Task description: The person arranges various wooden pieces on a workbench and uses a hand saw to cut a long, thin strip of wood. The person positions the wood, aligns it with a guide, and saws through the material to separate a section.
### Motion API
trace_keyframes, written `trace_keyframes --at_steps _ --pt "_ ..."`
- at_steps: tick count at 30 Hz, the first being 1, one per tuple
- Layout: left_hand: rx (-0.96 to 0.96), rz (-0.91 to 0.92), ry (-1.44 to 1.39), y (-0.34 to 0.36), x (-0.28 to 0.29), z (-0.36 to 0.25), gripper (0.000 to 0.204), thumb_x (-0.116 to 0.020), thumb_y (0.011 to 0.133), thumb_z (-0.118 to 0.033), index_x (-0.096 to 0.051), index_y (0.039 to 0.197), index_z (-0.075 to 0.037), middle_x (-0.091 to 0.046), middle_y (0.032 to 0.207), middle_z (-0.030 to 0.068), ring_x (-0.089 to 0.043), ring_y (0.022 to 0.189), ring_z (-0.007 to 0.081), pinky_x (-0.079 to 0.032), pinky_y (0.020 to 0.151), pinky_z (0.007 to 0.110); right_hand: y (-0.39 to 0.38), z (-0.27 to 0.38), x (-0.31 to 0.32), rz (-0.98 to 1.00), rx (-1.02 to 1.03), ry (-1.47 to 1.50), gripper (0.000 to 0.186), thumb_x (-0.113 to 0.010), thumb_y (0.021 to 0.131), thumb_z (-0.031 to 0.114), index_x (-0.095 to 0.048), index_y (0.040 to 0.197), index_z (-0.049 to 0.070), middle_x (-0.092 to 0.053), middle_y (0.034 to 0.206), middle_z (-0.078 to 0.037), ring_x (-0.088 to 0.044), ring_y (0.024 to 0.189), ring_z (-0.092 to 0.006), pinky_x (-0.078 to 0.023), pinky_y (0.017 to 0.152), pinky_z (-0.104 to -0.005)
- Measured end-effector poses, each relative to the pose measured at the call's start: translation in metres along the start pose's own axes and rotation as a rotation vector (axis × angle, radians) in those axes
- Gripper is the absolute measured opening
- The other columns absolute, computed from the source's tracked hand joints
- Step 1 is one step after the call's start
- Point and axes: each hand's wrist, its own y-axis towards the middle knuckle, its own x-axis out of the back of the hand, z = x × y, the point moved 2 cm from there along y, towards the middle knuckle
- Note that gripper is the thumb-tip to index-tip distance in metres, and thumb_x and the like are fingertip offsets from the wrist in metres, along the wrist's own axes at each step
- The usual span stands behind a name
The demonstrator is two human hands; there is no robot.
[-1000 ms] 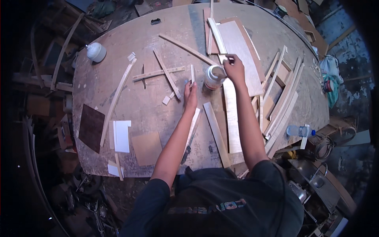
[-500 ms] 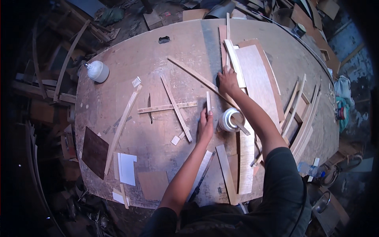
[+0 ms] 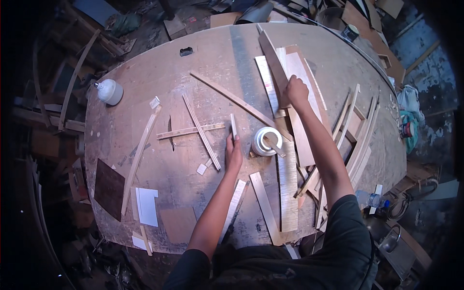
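Note:
My left hand (image 3: 234,152), over the middle of the table, is closed on a short wooden strip (image 3: 233,124) that points away from me. Farther off to the right, my right hand (image 3: 296,93) grips the near end of a long, flat brown wooden board (image 3: 273,60), which is tilted on edge. Beneath and beside that board lie a pale wood strip (image 3: 267,82) and a wide, light curved panel (image 3: 300,140). Between my arms stands a white tub (image 3: 261,145) with a flat wooden stick (image 3: 274,145) resting in its mouth.
The worktable (image 3: 145,72) carries crossed thin strips (image 3: 195,125), a long diagonal strip (image 3: 227,96), a white bottle (image 3: 110,93) and a dark brown sheet (image 3: 109,188). Wooden frames (image 3: 355,125) lie at right, near a plastic bottle (image 3: 369,199). A pale board (image 3: 288,188) lies near me.
My right hand has taken hold of the brown board and raised it on edge, moving slightly right of the strips. My left hand still holds the short strip. The whole view has shifted slightly.

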Motion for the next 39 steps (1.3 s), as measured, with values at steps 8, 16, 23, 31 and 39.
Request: trace_keyframes --at_steps 8,16,23,31,39 --pt "-0.139 0.007 0.399 -0.055 0.018 0.018 0.061 -0.067 0.094 -0.038 -0.048 0.136 0.002 -0.056 0.131 0.0292 -0.054 0.124 0.0418 -0.043 0.105 0.045 -0.069 -0.029 0.066 -0.163 -0.081 0.209 0.032 -0.061 0.086 0.019 -0.055 0.104 -0.007 -0.069 0.088 -0.028 -0.068 0.085 -0.0459 -0.054 0.077 -0.054" --pt "-0.188 -0.042 -0.037 -0.068 0.042 0.0 0.058 -0.067 0.095 -0.033 -0.047 0.138 0.0 -0.058 0.13 0.0203 -0.056 0.121 0.0323 -0.045 0.103 0.04 -0.236 0.015 0.098 -0.031 -0.06 0.936 0.036 -0.051 0.101 0.035 -0.06 0.106 0.0 -0.067 0.089 -0.021 -0.067 0.089 -0.0363 -0.05 0.082 -0.0447" --pt "-0.123 0.111 -0.746 -0.126 0.168 -0.179 0.081 -0.046 0.098 -0.063 -0.025 0.156 -0.01 -0.038 0.152 0.0184 -0.046 0.134 0.0286 -0.042 0.105 0.051 -0.417 0.064 0.095 1.075 -0.359 1.582 0.028 -0.052 0.101 0.043 -0.054 0.098 0.014 -0.038 0.058 0.006 -0.03 0.043 -0.0053 -0.019 0.038 -0.0232" --pt "-0.082 -0.254 -0.496 -0.199 0.321 -0.159 0.069 -0.071 0.092 -0.045 -0.039 0.143 -0.013 -0.051 0.121 0.0078 -0.056 0.112 0.0247 -0.053 0.087 0.052 -0.502 0.069 0.089 1.472 -0.089 1.304 0.042 -0.05 0.102 0.048 -0.065 0.108 0.009 -0.047 0.064 0.005 -0.038 0.05 -0.006 -0.03 0.044 -0.023" --pt "-0.056 -0.381 -0.523 -0.265 0.436 -0.074 0.064 -0.073 0.093 -0.034 -0.037 0.14 -0.01 -0.053 0.127 0.014 -0.059 0.118 0.0302 -0.055 0.09 0.055 -0.551 0.15 0.085 1.379 0.388 1.048 0.057 -0.071 0.095 0.031 -0.047 0.142 0.009 -0.058 0.116 -0.002 -0.053 0.106 -0.0118 -0.043 0.094 -0.0283"
